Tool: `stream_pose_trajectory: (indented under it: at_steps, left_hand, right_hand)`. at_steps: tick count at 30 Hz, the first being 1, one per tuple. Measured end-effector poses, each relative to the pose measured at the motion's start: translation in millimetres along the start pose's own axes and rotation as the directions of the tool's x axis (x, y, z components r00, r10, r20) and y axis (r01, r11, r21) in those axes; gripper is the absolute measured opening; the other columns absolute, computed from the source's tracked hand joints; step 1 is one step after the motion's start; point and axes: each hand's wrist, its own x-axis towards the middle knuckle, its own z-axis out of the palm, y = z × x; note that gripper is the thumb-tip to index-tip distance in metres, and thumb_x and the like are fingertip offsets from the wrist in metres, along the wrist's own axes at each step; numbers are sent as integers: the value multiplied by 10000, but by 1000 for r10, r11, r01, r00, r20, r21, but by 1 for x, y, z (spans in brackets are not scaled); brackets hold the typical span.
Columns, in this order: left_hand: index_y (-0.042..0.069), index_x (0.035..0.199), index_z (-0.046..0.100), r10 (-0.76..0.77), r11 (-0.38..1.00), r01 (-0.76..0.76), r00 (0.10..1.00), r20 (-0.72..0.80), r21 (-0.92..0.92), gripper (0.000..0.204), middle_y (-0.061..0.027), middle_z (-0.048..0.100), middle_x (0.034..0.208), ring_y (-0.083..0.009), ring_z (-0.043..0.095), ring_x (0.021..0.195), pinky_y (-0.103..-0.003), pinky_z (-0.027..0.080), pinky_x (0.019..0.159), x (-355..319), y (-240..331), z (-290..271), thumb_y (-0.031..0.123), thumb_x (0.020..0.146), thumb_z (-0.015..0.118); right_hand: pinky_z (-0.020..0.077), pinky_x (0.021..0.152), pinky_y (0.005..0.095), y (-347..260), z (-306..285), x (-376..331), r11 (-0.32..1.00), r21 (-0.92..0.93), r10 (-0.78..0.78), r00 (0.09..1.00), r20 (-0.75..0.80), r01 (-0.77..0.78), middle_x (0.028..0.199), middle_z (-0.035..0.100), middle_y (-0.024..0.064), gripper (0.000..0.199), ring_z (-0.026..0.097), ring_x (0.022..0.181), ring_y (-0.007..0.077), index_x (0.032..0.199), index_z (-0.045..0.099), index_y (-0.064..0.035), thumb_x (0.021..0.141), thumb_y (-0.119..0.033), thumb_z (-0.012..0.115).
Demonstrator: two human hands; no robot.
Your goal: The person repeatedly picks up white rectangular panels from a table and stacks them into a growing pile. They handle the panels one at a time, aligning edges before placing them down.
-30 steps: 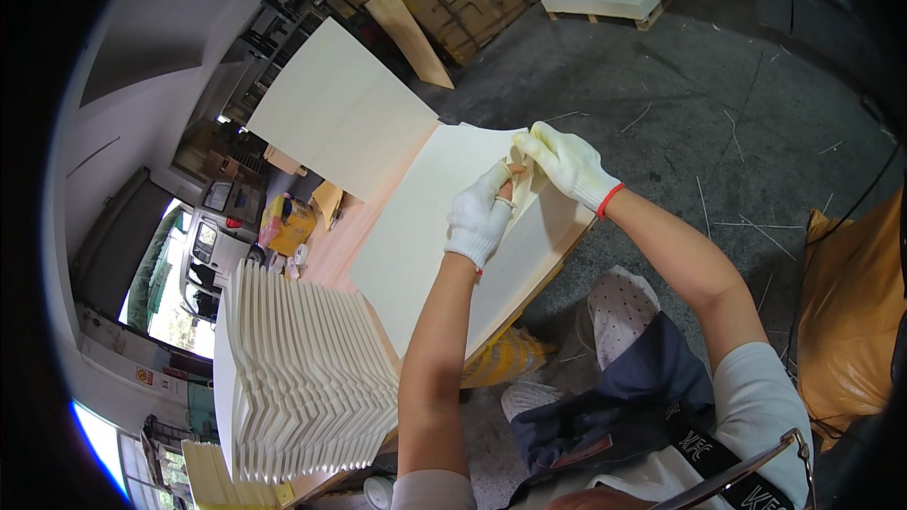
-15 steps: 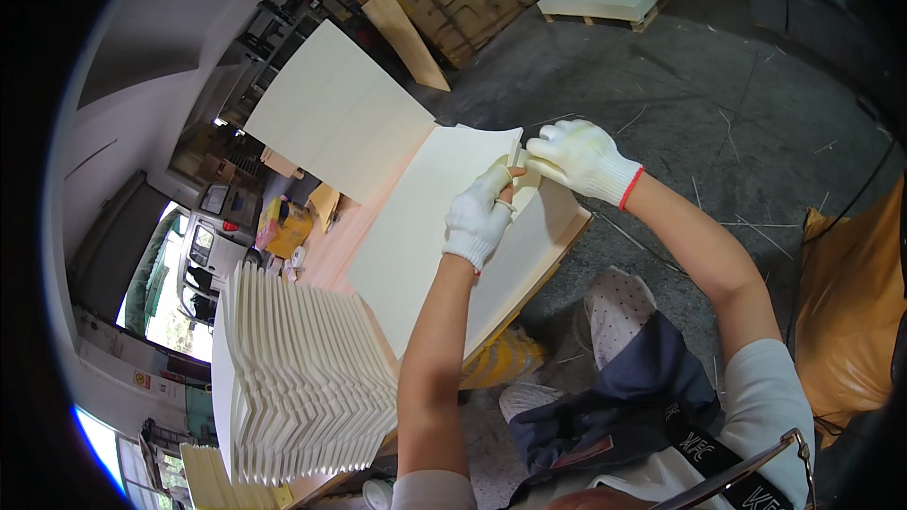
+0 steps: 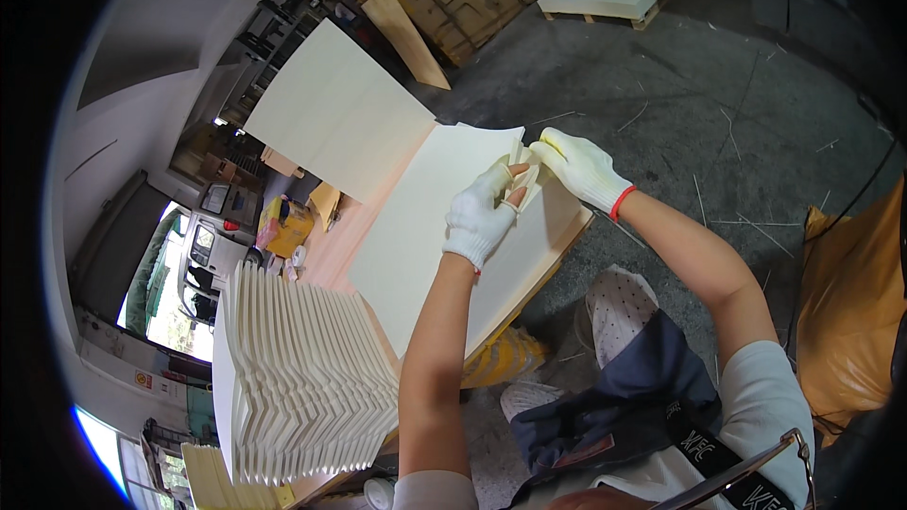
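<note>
1. From where I stand, the stack of pale sheets [image 3: 416, 227] lies on the pinkish bench [image 3: 333, 244], right in front of the person, its far right corner parted into several loose edges
2. The left hand [image 3: 480, 212], in a white knit glove with 2 bare fingertips poking out, is closed on those parted edges, its palm side over the top sheet
3. The right hand [image 3: 578, 168], gloved in white with a red cuff, has its fingers drawn together at the same corner, just beside the left hand; I cannot tell whether it pinches a sheet
4. A broad pale panel [image 3: 340, 113] slopes up at the bench's far side
5. To the person's left, a fanned pile [image 3: 307, 378] of pale sheets shows its rippled edges, with a yellow box [image 3: 291, 229] beyond it
6. An orange-brown bag [image 3: 855, 321] stands at right, and thin strips [image 3: 754, 223] litter the grey floor [image 3: 685, 118]
</note>
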Motion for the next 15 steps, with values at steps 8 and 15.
stream_pose_trajectory:
  at_steps: [8, 15]
  left_hand:
    - [309, 1491, 497, 71, 984, -48, 989, -130, 172, 535, -181, 718, 949, -340, 715, 847, -421, 550, 762, -3, 3, 5, 210, 974, 593]
    - [277, 1431, 552, -14, 970, 35, 996, -88, 241, 480, -190, 706, 1131, -384, 679, 1023, -450, 528, 887, 28, -7, 6, 277, 956, 625]
  right_hand:
    - [485, 811, 456, 0, -8, 0, 995, 93, 17, 998, 54, -22, 972, 698, 169, 391, 663, 946, 372, 1041, 640, -105, 987, -467, 503]
    - [490, 826, 420, -1, -7, -1, 992, 116, 43, 995, 95, -54, 978, 704, 150, 393, 671, 937, 335, 1063, 646, -99, 986, -462, 515]
